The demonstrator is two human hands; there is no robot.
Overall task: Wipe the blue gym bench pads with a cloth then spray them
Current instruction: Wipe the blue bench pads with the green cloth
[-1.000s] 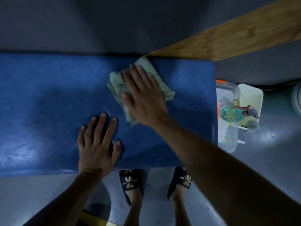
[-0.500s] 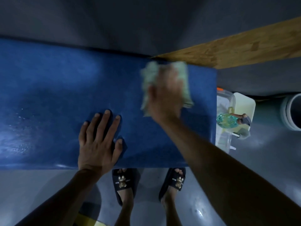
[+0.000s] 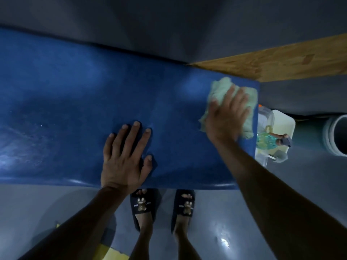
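Observation:
The blue bench pad [image 3: 75, 109] stretches across the view from the left edge to the right of centre, with a wet sheen at its left end. My right hand [image 3: 225, 117] presses flat, fingers straight, on a crumpled pale green cloth [image 3: 219, 87] at the pad's right end. My left hand [image 3: 125, 158] lies flat on the pad near its front edge, fingers spread. A spray bottle [image 3: 266, 140] with teal liquid and a dark trigger lies just past the pad's right end.
A clear plastic container [image 3: 264, 117] and a white tub [image 3: 283, 121] sit on the floor beside the bottle. A grey pipe opening [image 3: 336, 136] is at far right. A wooden board [image 3: 272, 61] runs behind the pad. My feet in black slides [image 3: 142, 205] stand under the front edge.
My right hand slid the cloth rightward along the pad to its right end. My left hand stayed pressed in the same spot.

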